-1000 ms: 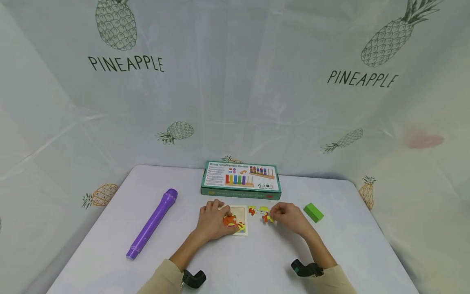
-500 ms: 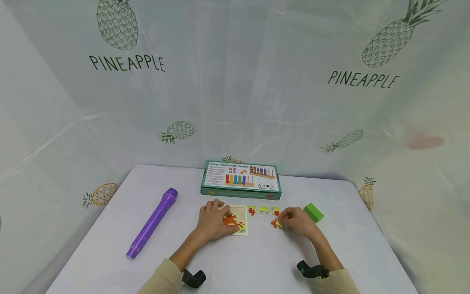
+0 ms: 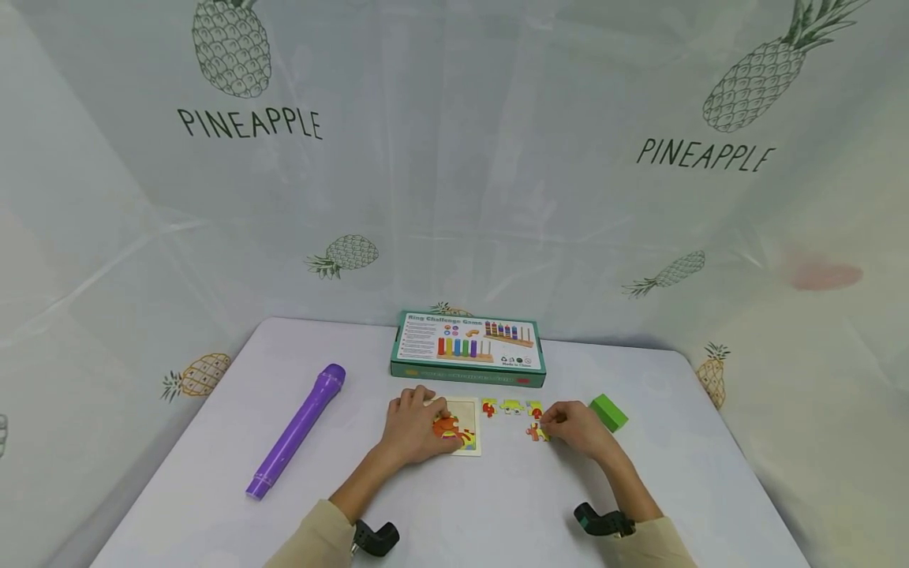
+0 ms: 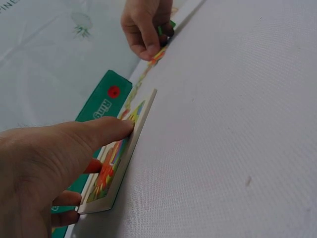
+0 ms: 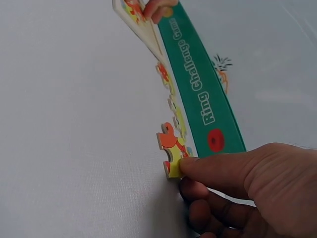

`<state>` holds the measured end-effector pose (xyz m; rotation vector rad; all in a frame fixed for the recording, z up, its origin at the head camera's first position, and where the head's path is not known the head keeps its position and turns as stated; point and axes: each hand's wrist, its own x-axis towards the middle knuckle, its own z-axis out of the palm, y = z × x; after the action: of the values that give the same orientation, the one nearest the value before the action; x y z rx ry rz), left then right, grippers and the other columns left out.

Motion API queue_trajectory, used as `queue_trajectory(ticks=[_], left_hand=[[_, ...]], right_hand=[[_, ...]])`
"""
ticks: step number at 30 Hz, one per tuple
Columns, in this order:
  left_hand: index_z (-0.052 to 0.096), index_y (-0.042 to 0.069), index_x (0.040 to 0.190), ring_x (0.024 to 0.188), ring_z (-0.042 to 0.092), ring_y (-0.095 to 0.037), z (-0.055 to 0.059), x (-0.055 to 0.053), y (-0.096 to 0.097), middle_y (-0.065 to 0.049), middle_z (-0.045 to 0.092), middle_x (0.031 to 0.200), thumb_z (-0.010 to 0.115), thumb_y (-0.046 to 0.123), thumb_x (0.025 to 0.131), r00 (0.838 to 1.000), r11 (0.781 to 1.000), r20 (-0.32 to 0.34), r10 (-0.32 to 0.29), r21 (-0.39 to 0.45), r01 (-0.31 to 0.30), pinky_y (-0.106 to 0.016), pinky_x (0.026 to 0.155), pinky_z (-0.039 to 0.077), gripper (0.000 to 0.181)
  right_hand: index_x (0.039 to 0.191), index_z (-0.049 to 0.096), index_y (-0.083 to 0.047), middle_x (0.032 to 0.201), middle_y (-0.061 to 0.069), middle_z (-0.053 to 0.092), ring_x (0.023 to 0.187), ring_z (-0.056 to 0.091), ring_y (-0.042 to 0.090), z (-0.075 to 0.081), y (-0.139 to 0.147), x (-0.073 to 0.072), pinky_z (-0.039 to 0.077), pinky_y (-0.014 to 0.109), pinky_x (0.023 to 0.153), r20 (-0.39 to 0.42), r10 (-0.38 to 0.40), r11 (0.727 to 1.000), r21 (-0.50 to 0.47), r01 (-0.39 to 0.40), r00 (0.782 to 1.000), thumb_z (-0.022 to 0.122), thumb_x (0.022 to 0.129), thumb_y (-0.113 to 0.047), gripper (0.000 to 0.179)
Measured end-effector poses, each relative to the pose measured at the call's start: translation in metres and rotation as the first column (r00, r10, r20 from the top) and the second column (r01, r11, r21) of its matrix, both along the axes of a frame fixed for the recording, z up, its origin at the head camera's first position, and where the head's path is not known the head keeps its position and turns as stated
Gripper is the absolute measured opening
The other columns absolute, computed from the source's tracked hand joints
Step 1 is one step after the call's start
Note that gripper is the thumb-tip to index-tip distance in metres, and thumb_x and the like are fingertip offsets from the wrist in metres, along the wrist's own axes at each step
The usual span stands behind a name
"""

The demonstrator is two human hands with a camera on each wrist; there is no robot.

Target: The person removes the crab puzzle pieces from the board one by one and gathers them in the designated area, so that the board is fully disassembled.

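Note:
My left hand (image 3: 413, 428) holds a small wooden puzzle board (image 3: 466, 408), thumb on its near side and fingers at its far and left edges. Orange-and-yellow pieces sit in the tray's lower part; bare wood shows above them, and the hand hides the left portion. Between thumb and fingertips, my right hand (image 5: 223, 183) pinches a yellow-and-orange puzzle piece (image 5: 172, 148) by one end, close over the table. Just beyond it, several loose puzzle pieces (image 3: 511, 406) lie in a row right of the board.
A green Ring Challenge Game box (image 3: 469, 349) lies behind the puzzle. On the left rests a purple plastic tube (image 3: 297, 430) with a knobbed end. A green block (image 3: 607, 412) is close behind the right hand. A pineapple-print curtain (image 3: 454, 173) hangs beyond the white table (image 3: 483, 513).
My right hand has moved rightward with the puzzle piece, away from the board, uncovering the row of pieces, and has stayed there since. The left hand keeps its place on the board.

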<state>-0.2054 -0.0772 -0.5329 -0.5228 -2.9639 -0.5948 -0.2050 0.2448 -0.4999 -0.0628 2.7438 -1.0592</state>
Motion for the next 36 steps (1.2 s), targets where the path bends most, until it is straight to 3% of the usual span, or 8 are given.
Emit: queue_trajectory(ticks=[21,36], left_hand=[[0.066,0.028,0.097,0.119,0.042,-0.034,0.0051,0.0032,0.0003,-0.011,0.052,0.126,0.077,0.062,0.074,1.0,1.0,-0.017,-0.01,0.029,0.011,-0.059,0.095,0.036,0.043],[0.066,0.027,0.098,0.119,0.042,-0.033,0.004,0.0031,-0.0001,-0.011,0.052,0.126,0.077,0.063,0.074,1.0,0.999,-0.013,-0.013,0.034,0.014,-0.059,0.096,0.035,0.044]], right_hand=[[0.088,0.07,-0.007,0.078,0.0,0.062,0.073,0.054,0.017,-0.0075,0.0001,-0.0049,0.045,0.031,0.065,-0.002,-0.029,0.999,0.022,0.029,1.0,0.076,0.088,-0.017,0.012],[0.088,0.07,-0.01,0.078,0.001,0.062,0.073,0.054,0.018,-0.0074,-0.0019,-0.0025,0.045,0.031,0.065,-0.013,-0.03,0.999,0.033,0.031,0.999,0.076,0.088,-0.013,0.007]])
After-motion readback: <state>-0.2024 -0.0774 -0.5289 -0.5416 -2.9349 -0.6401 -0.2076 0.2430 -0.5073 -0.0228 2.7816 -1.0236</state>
